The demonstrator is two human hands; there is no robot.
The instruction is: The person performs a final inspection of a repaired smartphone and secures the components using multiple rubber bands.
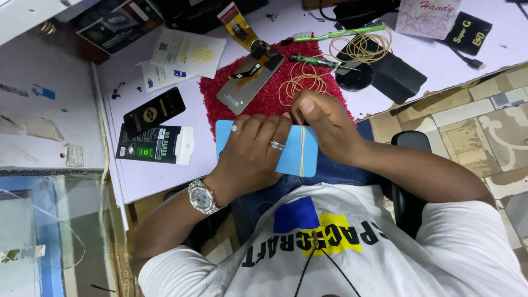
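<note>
Phone (pixel 297 157), light blue, is gripped flat by the left hand (pixel 250 157); a rubber band (pixel 302 151) across it is pinched by the right hand (pixel 324 124).

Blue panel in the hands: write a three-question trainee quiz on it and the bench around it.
1. True or false: the left hand has a wristwatch on its wrist.
2. What runs across the blue panel close to the right hand? A) a rubber band B) a strip of tape C) a black cable
3. Fill in the blank: the loose rubber bands beyond the hands lie on a ___ mat.

Key
1. True.
2. A: a thin rubber band crosses the panel's short way.
3. Red.
</note>
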